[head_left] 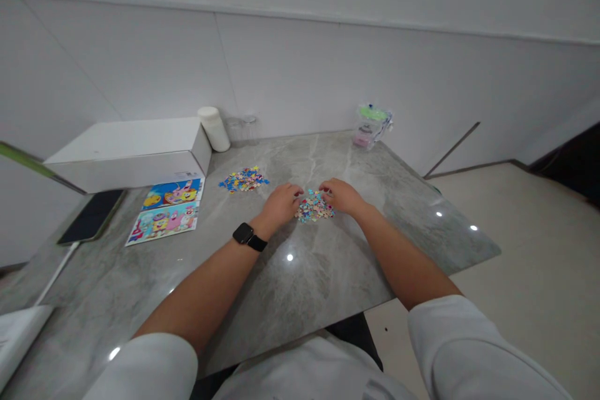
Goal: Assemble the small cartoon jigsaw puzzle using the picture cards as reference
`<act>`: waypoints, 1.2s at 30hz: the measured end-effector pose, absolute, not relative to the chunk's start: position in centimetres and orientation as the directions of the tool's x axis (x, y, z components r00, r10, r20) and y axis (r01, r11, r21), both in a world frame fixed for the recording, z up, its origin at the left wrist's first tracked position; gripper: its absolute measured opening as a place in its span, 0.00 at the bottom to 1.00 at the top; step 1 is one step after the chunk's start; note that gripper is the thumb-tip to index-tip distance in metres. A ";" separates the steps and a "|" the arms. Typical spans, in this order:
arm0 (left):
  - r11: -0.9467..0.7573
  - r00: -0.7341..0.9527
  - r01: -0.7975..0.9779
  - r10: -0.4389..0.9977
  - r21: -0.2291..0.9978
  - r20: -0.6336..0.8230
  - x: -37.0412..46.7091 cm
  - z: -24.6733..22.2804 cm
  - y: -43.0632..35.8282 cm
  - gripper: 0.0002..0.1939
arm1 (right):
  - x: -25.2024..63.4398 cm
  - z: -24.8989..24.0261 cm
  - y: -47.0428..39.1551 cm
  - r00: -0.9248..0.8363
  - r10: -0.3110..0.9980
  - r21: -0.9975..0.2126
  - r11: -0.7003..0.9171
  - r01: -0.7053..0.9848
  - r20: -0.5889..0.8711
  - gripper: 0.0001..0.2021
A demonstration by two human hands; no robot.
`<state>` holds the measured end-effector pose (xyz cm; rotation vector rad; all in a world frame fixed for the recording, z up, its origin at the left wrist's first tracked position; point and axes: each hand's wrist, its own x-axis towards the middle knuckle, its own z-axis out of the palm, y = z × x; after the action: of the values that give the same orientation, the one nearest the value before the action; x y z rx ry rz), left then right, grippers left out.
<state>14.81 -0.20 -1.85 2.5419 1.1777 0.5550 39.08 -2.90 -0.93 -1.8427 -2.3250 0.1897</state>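
Note:
A pile of small, mostly teal and pale puzzle pieces (315, 207) lies on the grey marbled table (300, 287). My left hand (283, 201) touches the pile's left edge, its fingers curved and slightly apart. At the upper right edge of the same pile is my right hand (341, 195), also with curved fingers spread a little. No piece can be made out in either hand. Farther left sits a second pile of blue and yellow pieces (244, 180). Two cartoon pictures lie left of it, a blue one (172, 194) above a lighter one (164, 223).
A white box (126, 150) stands at the back left, beside a white bottle (214, 129) and clear glasses (241, 130). A phone (92, 217) with a white cable lies at left. A plastic bag (372, 126) sits near the wall. Paper (21, 337) lies at lower left.

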 end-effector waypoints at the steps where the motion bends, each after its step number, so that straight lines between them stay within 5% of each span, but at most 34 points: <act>1: -0.634 0.600 0.658 0.768 0.406 0.227 15.1 -1.9 -0.4 0.13 | 38.8 -1.4 -2.7 -0.254 0.965 -0.211 0.264 0.941 0.071 0.14; 8: -0.690 0.664 0.667 0.722 0.281 0.195 17.0 -2.7 -1.0 0.14 | 39.6 -3.4 -2.2 -0.174 0.982 -0.209 0.185 0.960 0.074 0.12; 13: -0.649 0.613 0.674 0.758 0.355 0.223 16.2 -3.6 0.2 0.13 | 40.5 -3.4 -2.5 -0.082 0.989 -0.227 0.109 0.968 0.125 0.11; 18: -0.639 0.597 0.680 0.767 0.360 0.234 16.5 -4.2 0.4 0.10 | 38.7 -3.2 -3.3 -0.162 0.960 -0.228 0.215 0.950 0.228 0.10; 28: -0.613 0.541 0.589 0.783 0.528 0.306 15.8 -4.3 1.2 0.04 | 38.0 -3.8 -3.6 -0.176 0.962 -0.298 0.235 0.925 0.210 0.08; 36: -0.520 0.447 0.773 0.853 0.364 0.269 15.6 -4.6 1.5 0.07 | 38.5 -4.2 -3.2 -0.148 0.961 -0.420 0.237 0.876 0.234 0.04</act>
<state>15.65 1.51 -4.56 2.5070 1.4259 0.6307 38.47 -3.18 -4.24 -1.6801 -2.0684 0.2528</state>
